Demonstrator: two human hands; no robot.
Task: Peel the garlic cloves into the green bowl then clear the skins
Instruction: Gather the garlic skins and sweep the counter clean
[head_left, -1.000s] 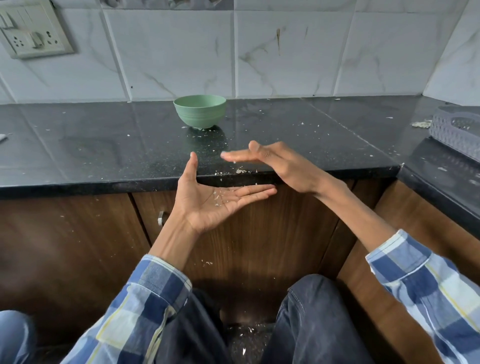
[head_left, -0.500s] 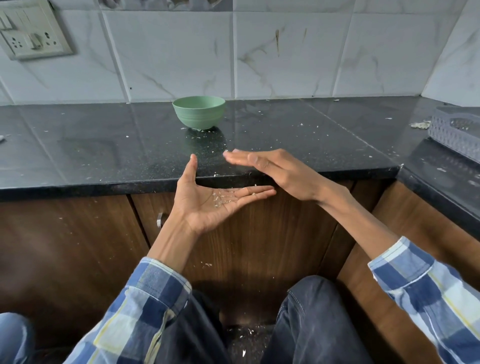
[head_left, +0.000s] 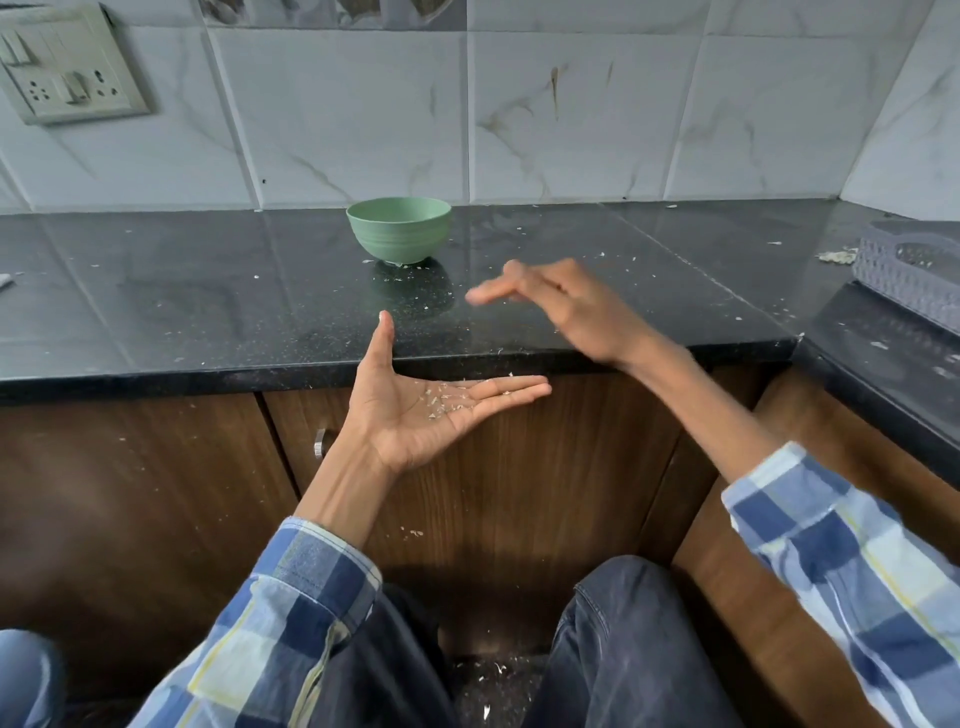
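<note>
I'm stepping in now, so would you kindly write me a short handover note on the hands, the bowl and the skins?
Left hand: open, palm up just below the black granite counter's edge, flecks of garlic skin on it.
Right hand: open, blurred, above the counter, holding nothing.
Round green bowl: upright near the tiled wall; contents not visible.
Done: most skins swept up.
Left: scattered flecks on the counter, then empty the palm.
</note>
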